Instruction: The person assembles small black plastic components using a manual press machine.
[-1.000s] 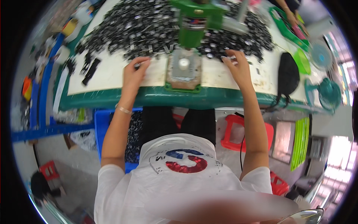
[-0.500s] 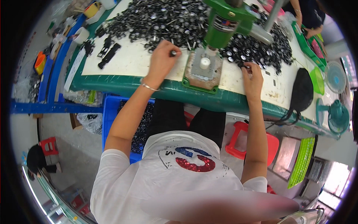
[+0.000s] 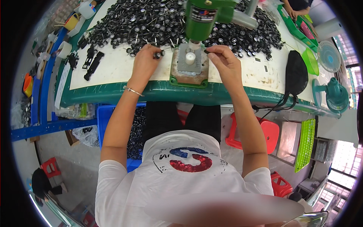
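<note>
My left hand [image 3: 145,63] is left of a green bench press [image 3: 200,22], its fingers closed on small black wheels [image 3: 159,55]. Whether an axle joins them is hidden by the fingers. On the other side of the press, my right hand [image 3: 228,65] pinches a small black piece [image 3: 206,51], apparently a wheel, between thumb and fingertips. A short white cylinder [image 3: 190,58] stands on the grey plate [image 3: 184,68] of the press base, below the ram. Neither hand touches that cylinder.
Behind the press spreads a heap of black wheels [image 3: 140,22], many with metal pins. Black chassis-like parts [image 3: 93,66] lie left. To the right are a black pouch-like item [image 3: 296,72], a green bowl [image 3: 310,61] and a small fan [image 3: 336,94]. Another person's hands [image 3: 295,13] are at the far right.
My right hand has come from the wheel heap to the right side of the press base, carrying the small black piece. My left hand stays left of the press, its wheels now showing more.
</note>
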Action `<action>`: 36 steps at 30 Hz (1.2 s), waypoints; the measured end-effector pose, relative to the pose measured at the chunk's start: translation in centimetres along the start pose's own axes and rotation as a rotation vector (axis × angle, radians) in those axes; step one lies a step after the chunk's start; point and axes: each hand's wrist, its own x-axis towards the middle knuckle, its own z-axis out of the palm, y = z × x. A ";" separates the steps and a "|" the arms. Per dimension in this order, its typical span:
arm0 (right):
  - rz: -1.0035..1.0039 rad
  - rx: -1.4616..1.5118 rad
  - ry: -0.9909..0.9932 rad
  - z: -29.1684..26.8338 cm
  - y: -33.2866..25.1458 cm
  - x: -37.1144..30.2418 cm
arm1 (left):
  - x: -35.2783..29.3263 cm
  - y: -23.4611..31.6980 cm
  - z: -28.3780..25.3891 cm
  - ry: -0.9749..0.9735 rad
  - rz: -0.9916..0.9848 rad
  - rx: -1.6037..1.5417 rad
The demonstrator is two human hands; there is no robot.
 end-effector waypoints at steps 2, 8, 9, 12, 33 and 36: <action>-0.045 -0.006 -0.045 1.2 -0.4 0.0 | -0.2 0.3 0.0 0.029 -0.014 -0.049; -0.184 -0.364 -0.105 3.3 -0.8 -0.2 | -0.8 1.0 -0.8 0.025 -0.031 -0.237; -0.185 -0.365 -0.109 3.3 -0.8 -0.1 | -0.8 1.2 -0.8 0.027 -0.033 -0.238; -0.162 -0.421 -0.105 3.7 -1.3 0.0 | -0.9 2.2 -1.1 0.080 -0.163 -0.590; 0.160 0.037 0.163 -2.4 -2.7 3.6 | -0.4 9.0 -0.2 -0.050 -0.116 -0.984; 0.003 0.190 0.189 -5.3 -4.4 7.4 | -0.1 9.4 0.0 -0.030 -0.183 -1.119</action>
